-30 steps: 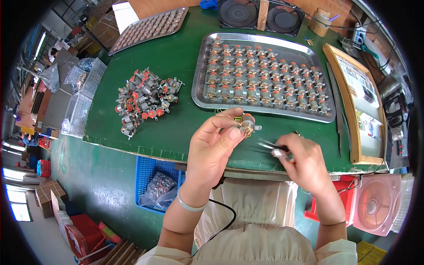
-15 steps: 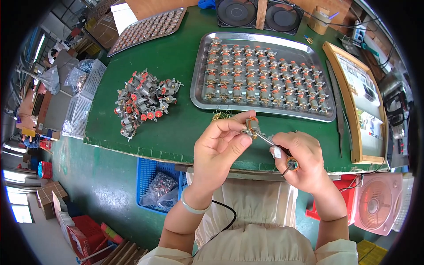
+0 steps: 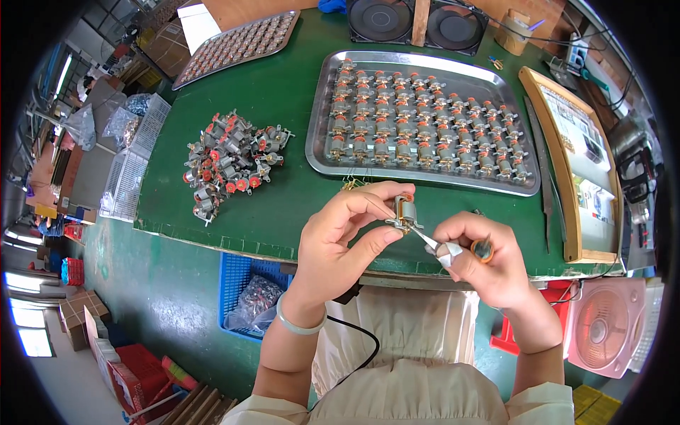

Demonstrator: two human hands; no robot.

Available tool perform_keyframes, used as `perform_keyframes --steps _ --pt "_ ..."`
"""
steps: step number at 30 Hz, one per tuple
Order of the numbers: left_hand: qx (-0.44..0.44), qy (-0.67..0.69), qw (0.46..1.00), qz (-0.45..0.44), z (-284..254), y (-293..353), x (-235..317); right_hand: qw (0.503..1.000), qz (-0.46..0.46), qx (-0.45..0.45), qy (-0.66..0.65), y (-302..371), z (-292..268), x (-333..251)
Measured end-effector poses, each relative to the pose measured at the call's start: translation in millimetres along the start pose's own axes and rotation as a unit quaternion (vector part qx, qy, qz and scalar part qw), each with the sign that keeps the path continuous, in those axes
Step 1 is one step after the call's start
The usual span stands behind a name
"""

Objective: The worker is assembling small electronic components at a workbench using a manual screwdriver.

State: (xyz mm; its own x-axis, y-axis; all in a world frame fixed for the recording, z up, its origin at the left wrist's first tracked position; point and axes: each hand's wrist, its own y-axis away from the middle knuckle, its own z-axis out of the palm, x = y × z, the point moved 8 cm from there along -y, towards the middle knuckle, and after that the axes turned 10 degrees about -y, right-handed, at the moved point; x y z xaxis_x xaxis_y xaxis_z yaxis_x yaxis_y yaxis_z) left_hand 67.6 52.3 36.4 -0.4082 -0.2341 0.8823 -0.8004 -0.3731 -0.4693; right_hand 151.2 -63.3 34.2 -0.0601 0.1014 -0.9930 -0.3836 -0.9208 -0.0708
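Observation:
Between the thumb and fingers of my left hand [image 3: 340,237] is a small silver motor [image 3: 405,210] with an orange-red end and metal tabs. My right hand [image 3: 489,262] is closed around a slim pointed metal tool [image 3: 423,238], whose tip meets the motor's lower end. An orange ring with a dark centre shows at the tool's back end; its exact kind is unclear. White wrapping covers a fingertip of that hand. Just beyond both hands lies a metal tray [image 3: 418,175] with rows of similar motors [image 3: 404,127]. Thin brass-coloured pieces [image 3: 352,184] lie partly hidden behind my left hand.
Left on the green table [image 3: 297,212] is a heap of loose motors [image 3: 230,159]. A second filled tray [image 3: 237,46] stands at the far left. Two black square fans [image 3: 382,20] are at the back, a wooden frame [image 3: 528,78] at right. A blue crate [image 3: 237,329] sits below.
My right hand has shifted slightly right and turned, so the tool lies at a different angle. The motor in my left hand is tilted more upright, and my left wrist has moved a little left.

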Motion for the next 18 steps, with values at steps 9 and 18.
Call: perform_keyframes --steps 9,18 --pt "0.004 0.01 0.998 0.057 3 1 8 0.934 0.141 -0.049 -0.323 4 14 24" --pt "0.058 0.009 0.997 0.055 -1 -1 1 0.82 -0.126 -0.015 0.558 1 -6 -13"
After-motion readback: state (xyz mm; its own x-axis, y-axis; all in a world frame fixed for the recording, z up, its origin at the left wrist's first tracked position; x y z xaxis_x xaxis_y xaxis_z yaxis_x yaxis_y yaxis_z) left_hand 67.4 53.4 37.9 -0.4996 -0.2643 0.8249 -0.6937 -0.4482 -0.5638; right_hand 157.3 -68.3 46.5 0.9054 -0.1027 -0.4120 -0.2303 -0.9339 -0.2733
